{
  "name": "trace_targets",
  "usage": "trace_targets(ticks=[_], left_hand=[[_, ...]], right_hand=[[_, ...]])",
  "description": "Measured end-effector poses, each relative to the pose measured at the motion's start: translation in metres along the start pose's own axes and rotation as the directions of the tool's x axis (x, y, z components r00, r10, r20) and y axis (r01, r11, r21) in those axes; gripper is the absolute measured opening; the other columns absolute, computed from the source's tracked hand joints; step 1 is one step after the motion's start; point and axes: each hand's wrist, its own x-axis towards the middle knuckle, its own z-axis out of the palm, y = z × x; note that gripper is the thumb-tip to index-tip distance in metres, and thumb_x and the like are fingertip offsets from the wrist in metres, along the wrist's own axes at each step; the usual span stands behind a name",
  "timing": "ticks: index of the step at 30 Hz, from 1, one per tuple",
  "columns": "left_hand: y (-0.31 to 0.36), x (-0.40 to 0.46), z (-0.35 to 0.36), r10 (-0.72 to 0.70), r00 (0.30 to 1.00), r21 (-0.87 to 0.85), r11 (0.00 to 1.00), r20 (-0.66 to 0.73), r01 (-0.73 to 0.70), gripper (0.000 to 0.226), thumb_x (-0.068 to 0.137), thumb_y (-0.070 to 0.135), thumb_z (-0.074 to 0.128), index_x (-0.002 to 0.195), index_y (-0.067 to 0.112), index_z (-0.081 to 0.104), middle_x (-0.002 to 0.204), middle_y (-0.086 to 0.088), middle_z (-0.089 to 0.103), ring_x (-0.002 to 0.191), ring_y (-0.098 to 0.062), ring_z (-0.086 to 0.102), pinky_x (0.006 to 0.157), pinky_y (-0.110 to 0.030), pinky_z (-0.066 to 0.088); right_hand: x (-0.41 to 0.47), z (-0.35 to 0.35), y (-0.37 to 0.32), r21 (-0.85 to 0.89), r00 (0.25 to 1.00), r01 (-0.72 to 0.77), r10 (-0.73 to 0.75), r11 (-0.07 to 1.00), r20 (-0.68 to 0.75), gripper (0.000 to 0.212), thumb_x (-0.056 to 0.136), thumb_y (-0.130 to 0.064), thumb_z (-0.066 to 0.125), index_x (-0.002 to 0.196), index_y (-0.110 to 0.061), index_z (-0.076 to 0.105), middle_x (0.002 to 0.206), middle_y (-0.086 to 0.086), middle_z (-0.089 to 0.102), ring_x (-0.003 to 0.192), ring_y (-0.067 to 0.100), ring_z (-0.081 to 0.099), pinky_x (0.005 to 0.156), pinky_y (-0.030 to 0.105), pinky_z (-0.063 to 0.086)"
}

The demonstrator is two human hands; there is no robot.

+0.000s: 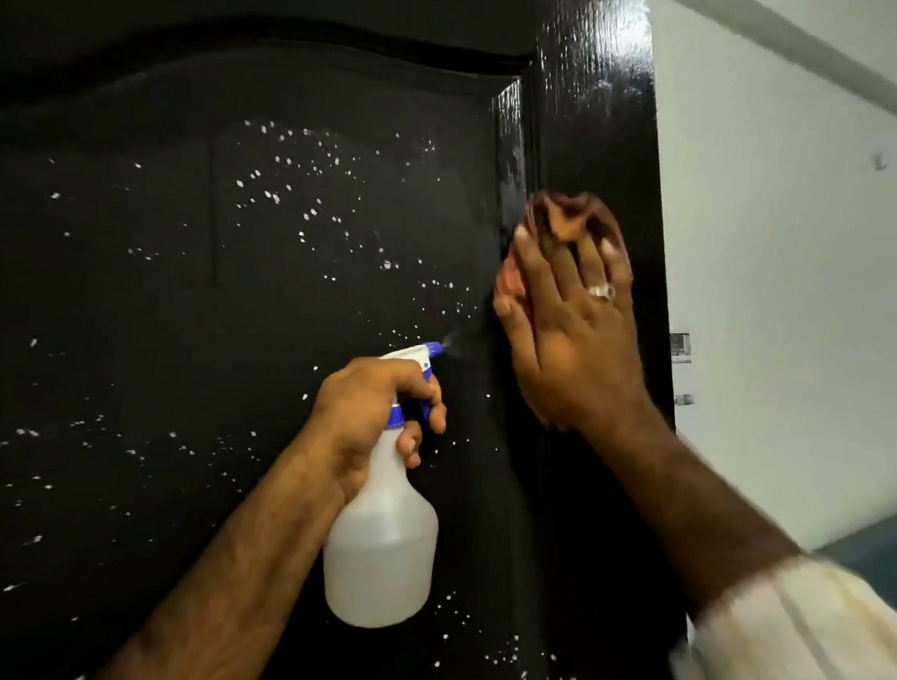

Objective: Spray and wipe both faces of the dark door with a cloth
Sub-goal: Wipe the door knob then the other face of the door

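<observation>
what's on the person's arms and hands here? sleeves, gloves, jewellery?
No gloves. Left hand and forearm are bare, no sleeve in view. Right hand wears a silver ring on one finger; a cream sleeve is pushed up near the elbow.

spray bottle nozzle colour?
Blue nozzle on a white trigger head; head view.
</observation>
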Motion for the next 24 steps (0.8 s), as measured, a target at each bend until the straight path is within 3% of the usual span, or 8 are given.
trace_targets(ticks=[3,5,8,12,14,17,20,24], left_hand=[[0.002,-0.002,-0.012,-0.018,0.999,-0.022,1.0,-0.03,0.017,0.011,0.071,0.013,0.06,0.076,0.005,0.066,0.072,-0.024,0.062,0.036,-0.019,0.039,0.044,-0.028,0.041],[0.003,-0.004,-0.025,0.01,0.999,-0.034,0.999,-0.043,-0.011,0.012,0.08,0.007,0.056,0.081,0.002,0.067,0.078,-0.026,0.068,0.037,-0.018,0.039,0.044,-0.027,0.041],[0.006,-0.009,-0.042,0.049,0.998,-0.057,0.997,-0.026,-0.05,0.016,0.084,0.004,0.052,0.086,0.0,0.067,0.09,-0.03,0.074,0.036,-0.017,0.038,0.043,-0.026,0.041],[0.008,-0.015,-0.057,0.055,0.998,-0.067,0.996,-0.036,-0.058,0.017,0.084,0.003,0.051,0.089,-0.001,0.067,0.097,-0.032,0.074,0.037,-0.016,0.038,0.044,-0.026,0.042],[0.011,-0.015,-0.059,0.051,0.998,-0.075,0.996,-0.03,-0.053,0.017,0.084,0.004,0.051,0.089,-0.001,0.067,0.096,-0.031,0.074,0.036,-0.015,0.038,0.044,-0.026,0.042],[0.015,-0.013,-0.059,0.038,0.998,-0.061,0.997,-0.052,-0.041,0.017,0.084,0.005,0.052,0.091,0.0,0.067,0.096,-0.03,0.074,0.037,-0.014,0.04,0.044,-0.026,0.043],[0.024,-0.011,-0.061,0.038,0.998,-0.054,0.998,-0.059,-0.041,0.018,0.086,0.006,0.053,0.094,0.0,0.068,0.1,-0.03,0.076,0.039,-0.014,0.041,0.043,-0.026,0.044],[0.029,-0.011,-0.068,0.048,0.998,-0.082,0.995,-0.051,-0.052,0.017,0.087,0.005,0.052,0.094,0.001,0.067,0.097,-0.027,0.076,0.039,-0.013,0.04,0.042,-0.026,0.043]], right_hand=[[0.066,0.013,-0.022,0.029,0.99,-0.13,0.132,0.991,-0.055,0.066,0.112,-0.052,0.032,0.168,-0.018,0.033,0.175,0.008,0.032,0.164,0.029,0.021,0.134,0.049,0.009],[0.053,0.02,-0.036,0.061,0.996,-0.071,0.074,0.996,-0.046,0.067,0.113,-0.051,0.033,0.17,-0.015,0.028,0.177,0.011,0.026,0.166,0.028,0.015,0.134,0.049,0.008],[-0.044,0.017,-0.058,0.152,0.995,0.064,-0.074,0.986,0.06,0.069,0.113,-0.046,0.042,0.171,-0.014,0.023,0.18,0.01,0.012,0.167,0.03,0.001,0.134,0.053,0.009],[-0.163,0.014,-0.077,0.139,0.953,0.201,-0.227,0.97,0.202,0.07,0.109,-0.051,0.046,0.171,-0.023,0.027,0.179,0.004,0.013,0.157,0.036,0.036,0.132,0.058,0.018],[-0.126,0.017,-0.068,0.165,0.969,0.16,-0.186,0.973,0.161,0.068,0.109,-0.05,0.047,0.17,-0.025,0.029,0.179,0.005,0.018,0.154,0.038,0.04,0.131,0.058,0.019],[0.0,0.018,-0.059,0.185,0.999,0.012,-0.02,0.983,0.042,0.067,0.111,-0.051,0.041,0.17,-0.022,0.029,0.179,0.007,0.02,0.162,0.037,0.023,0.134,0.055,0.012],[0.11,0.018,-0.056,0.194,0.99,-0.14,0.137,0.971,0.032,0.072,0.11,-0.059,0.026,0.171,-0.021,0.023,0.18,0.008,0.013,0.166,0.034,0.007,0.135,0.051,0.004],[0.085,0.027,-0.055,0.178,0.996,-0.073,0.08,0.981,-0.032,0.07,0.114,-0.05,0.031,0.171,-0.01,0.021,0.179,0.015,0.011,0.167,0.032,0.002,0.135,0.049,0.007]])
